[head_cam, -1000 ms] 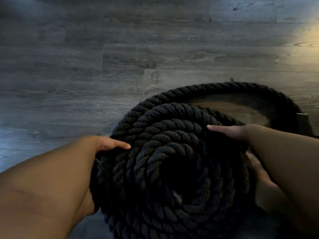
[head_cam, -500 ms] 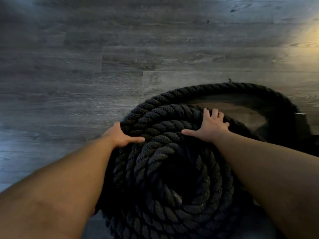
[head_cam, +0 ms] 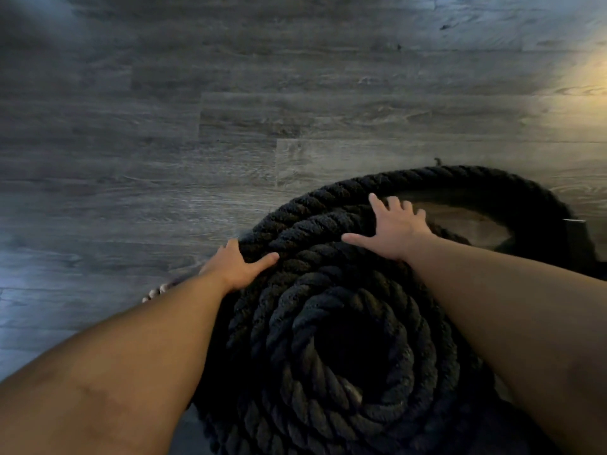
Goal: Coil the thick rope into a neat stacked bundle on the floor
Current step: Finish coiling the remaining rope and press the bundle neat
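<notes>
Your thick black rope [head_cam: 328,339] sits on the grey plank floor [head_cam: 197,126] just in front of you, most of it already wound into a tight stacked coil, with one loose outer loop [head_cam: 476,178] bulging away to the right and not yet drawn in. Your left hand [head_cam: 236,267] clasps the outermost turn at the coil's left edge, thumb laid across the top and fingers dropping over the side. Your right hand [head_cam: 394,228] lies flat with fingers spread, pressing down on the upper turns near the far rim and gripping nothing. Expect this rope to be heavy and stiff: the twisted strands are coarse, so it should not slip, but it will likely resist tight bends and want to spring outward. Take the slack loop close to where it leaves the coil and feed it in short lengths while the other palm pins the stack. The dark piece at the far right [head_cam: 574,238] may be the rope's capped end, though the light is too dim to be sure.
</notes>
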